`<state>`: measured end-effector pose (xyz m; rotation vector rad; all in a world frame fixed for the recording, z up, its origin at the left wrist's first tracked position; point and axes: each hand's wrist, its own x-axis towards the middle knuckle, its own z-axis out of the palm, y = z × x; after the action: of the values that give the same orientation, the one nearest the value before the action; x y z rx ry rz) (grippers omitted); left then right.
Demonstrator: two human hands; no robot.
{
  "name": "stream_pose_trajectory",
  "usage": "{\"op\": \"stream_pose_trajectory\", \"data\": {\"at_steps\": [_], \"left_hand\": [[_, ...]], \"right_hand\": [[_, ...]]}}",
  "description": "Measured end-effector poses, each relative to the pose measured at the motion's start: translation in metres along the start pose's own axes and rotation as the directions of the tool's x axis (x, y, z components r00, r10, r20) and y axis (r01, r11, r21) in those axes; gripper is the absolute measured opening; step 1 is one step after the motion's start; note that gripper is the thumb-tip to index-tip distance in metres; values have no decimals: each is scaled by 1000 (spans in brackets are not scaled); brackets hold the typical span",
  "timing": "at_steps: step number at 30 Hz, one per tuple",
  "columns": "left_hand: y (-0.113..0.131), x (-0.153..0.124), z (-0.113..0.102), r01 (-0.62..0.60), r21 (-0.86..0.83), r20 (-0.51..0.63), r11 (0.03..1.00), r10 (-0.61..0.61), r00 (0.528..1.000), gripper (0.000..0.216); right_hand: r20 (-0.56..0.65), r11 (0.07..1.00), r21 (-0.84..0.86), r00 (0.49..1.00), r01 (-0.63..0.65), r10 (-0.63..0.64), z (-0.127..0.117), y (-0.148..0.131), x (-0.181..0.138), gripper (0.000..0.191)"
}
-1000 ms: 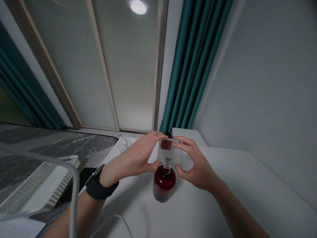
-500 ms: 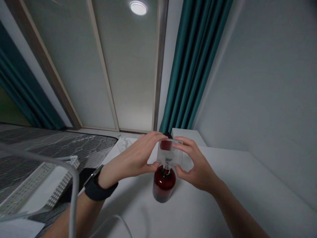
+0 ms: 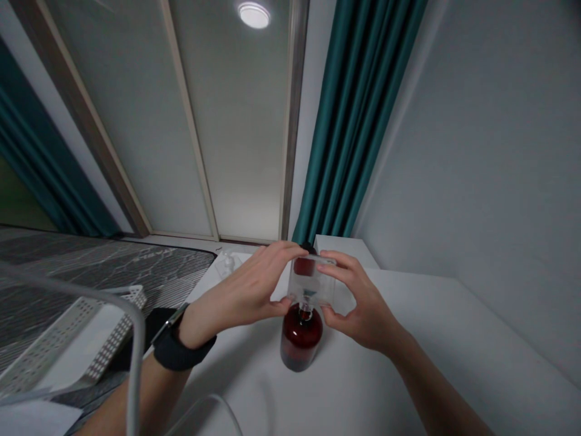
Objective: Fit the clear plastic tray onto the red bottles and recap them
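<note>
A clear, see-through plastic box (image 3: 321, 289) is held between my two hands, just above a dark red glass bottle (image 3: 301, 340). My left hand (image 3: 258, 284), with a black watch (image 3: 184, 348) on its wrist, grips the left side, fingers at the top edge and thumb low down. On the opposite side my right hand (image 3: 358, 303) holds the box in the same way. The red bottle stands upright on the white table (image 3: 363, 387), its clear neck piece partly behind the box's lower edge. Behind the box, a red thing with a black top (image 3: 309, 247) is partly hidden.
A small clear plastic item (image 3: 227, 264) lies at the table's far left corner. A white cable (image 3: 137, 363) loops up at the left. Beyond the table edge is a white perforated basket (image 3: 97, 339). A white box-like block (image 3: 347, 249) stands at the back, near the green curtain (image 3: 349, 121).
Almost nothing differs. The clear box seems tilted very slightly, and both hands keep their hold in nearly the same place above the bottle.
</note>
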<state>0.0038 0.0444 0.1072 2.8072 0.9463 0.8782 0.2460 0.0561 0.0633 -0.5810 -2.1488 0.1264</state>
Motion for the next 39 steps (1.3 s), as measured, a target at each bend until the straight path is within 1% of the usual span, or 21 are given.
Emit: {"op": "stream_pose_trajectory", "data": {"at_steps": [20, 33, 39], "left_hand": [[1, 0, 0, -20, 38, -1, 999, 20, 1000, 63], [6, 0, -2, -9, 45, -17, 999, 10, 1000, 61], [6, 1, -1, -16, 55, -17, 998, 17, 1000, 62]], "right_hand": [[-10, 998, -26, 999, 53, -53, -1, 0, 0, 66], [-25, 996, -55, 997, 68, -69, -1, 0, 0, 68], [-33, 992, -75, 994, 98, -101, -1, 1, 0, 69]]}}
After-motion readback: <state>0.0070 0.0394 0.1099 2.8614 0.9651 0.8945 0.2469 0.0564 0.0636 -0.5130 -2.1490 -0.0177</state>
